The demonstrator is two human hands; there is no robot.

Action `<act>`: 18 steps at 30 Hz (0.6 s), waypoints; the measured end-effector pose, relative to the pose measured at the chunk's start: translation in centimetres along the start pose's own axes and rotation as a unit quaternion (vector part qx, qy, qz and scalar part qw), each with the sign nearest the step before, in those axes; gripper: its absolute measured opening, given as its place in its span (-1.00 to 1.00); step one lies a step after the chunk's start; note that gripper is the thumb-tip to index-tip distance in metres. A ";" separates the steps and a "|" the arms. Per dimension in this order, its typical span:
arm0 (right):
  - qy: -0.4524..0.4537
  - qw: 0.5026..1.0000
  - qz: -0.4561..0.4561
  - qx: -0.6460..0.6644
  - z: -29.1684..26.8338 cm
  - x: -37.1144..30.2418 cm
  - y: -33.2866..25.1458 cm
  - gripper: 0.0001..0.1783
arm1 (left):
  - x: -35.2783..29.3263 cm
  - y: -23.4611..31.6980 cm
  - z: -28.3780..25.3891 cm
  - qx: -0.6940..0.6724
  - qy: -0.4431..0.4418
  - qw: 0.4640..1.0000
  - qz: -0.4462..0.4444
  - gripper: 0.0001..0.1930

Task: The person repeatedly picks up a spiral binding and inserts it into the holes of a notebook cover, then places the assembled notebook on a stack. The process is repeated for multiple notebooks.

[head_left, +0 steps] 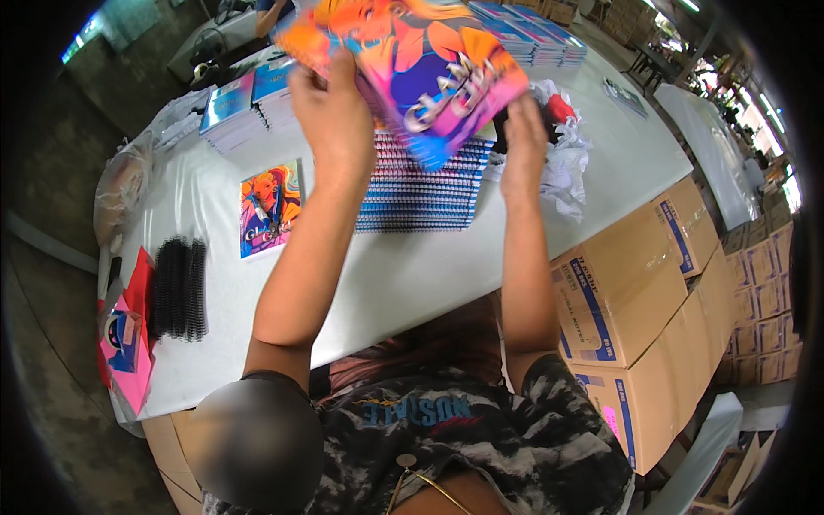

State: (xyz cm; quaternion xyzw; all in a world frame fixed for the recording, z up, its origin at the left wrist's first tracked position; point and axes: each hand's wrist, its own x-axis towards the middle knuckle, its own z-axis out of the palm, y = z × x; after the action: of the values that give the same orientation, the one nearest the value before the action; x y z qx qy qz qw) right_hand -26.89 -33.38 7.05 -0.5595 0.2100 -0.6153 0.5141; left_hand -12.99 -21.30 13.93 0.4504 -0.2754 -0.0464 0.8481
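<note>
A notebook with a bright orange, pink and blue illustrated cover (pixel 446 77) is held up over the table, tilted and blurred by motion. My left hand (pixel 335 120) is closed on its left side, thumb on top. At its lower right corner, my right hand (pixel 524 142) grips the edge. Directly beneath stands a stack of spiral-bound notebooks (pixel 421 193), their coiled spines facing me. Left of my left forearm lies a similar illustrated cover (pixel 255 240) with blue-handled pliers (pixel 273 219) on it. Black binding coils (pixel 178 287) sit in a bundle farther left.
Notebook stacks stand at the back left (pixel 227 107) and back right (pixel 536 43) of the white table (pixel 412 292). Crumpled white wrapping (pixel 562 176) lies right of the middle stack. Red and pink sheets (pixel 129 343) rest at the left edge. Cardboard boxes (pixel 627 292) crowd the right side.
</note>
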 end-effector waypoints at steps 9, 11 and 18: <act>0.003 0.996 0.006 0.085 1.3 -1.7 2.6 -0.44 | -5.3 -3.4 -7.8 0.203 -0.058 0.949 -0.234 -0.71; 0.024 0.999 -0.036 0.029 1.9 -2.1 2.3 -0.52 | -4.3 -4.7 -9.0 0.276 0.043 0.960 0.032 -0.70; 0.132 0.975 -0.160 -0.079 2.4 -2.8 3.4 -0.80 | -0.3 -6.5 -8.0 0.254 -0.005 0.967 0.028 -0.69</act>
State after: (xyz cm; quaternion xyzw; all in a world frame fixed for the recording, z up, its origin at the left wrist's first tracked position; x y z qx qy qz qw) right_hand -23.77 -31.50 3.64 -0.5388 0.2317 -0.7393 0.3308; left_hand -8.04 -19.11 5.13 0.6431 -0.2952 0.0468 0.7050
